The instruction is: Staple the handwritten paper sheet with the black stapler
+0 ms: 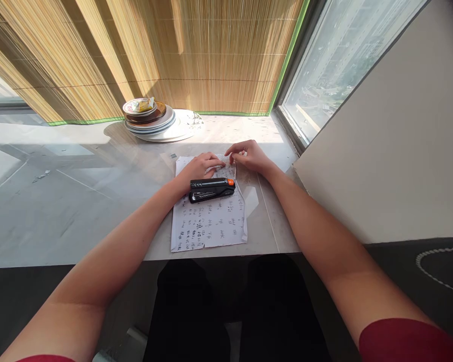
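Note:
A sheet of white paper (221,234) with handwritten characters lies on the windowsill-like counter, its lower edge torn and its right edge slightly curled. Near its top is a patch of dense printed text (226,172); I cannot tell whether this is a separate piece. Across the middle of the paper rests a black stapler (212,189) with an orange button. My left hand (202,165) lies on the upper part of the paper, fingers stretched out, the wrist just behind the stapler. My right hand (251,157) is at the paper's top right corner, fingers bent and apart, fingertips by the printed patch.
At the back left stands a stack of plates (156,123) with a small yellow packet (145,104) on top. A bamboo blind (211,60) hangs behind the counter (79,211). A window (324,85) and a white wall (392,151) bound the right side.

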`<state>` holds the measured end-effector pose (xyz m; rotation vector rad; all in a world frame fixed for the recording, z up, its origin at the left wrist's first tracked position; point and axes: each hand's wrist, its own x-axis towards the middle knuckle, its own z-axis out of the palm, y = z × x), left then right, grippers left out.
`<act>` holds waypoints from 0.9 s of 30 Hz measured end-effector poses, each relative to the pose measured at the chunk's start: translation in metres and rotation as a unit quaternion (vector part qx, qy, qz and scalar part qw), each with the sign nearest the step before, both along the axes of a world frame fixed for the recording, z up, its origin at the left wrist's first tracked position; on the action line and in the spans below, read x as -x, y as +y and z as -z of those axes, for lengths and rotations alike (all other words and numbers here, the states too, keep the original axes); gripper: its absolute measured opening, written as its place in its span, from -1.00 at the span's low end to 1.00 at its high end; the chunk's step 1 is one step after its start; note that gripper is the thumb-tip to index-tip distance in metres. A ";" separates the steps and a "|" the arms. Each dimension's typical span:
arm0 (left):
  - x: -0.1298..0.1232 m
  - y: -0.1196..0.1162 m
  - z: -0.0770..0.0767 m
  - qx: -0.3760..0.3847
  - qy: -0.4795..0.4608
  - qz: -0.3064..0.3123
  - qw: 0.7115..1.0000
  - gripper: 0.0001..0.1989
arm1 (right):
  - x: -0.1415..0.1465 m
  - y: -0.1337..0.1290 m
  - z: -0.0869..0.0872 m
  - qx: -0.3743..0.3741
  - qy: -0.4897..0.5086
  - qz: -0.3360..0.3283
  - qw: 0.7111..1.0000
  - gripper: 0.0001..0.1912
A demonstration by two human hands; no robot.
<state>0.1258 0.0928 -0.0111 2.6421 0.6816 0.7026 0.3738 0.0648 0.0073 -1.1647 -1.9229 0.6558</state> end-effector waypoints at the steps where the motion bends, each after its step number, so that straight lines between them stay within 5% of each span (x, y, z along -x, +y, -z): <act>1: 0.000 0.001 0.002 -0.006 0.009 -0.001 1.000 -0.64 | 0.000 0.000 0.000 0.002 -0.003 -0.001 1.000 -0.67; 27: -0.003 0.008 0.012 -0.029 0.032 -0.004 0.999 -0.60 | 0.003 -0.002 -0.001 0.015 0.004 -0.010 1.000 -0.68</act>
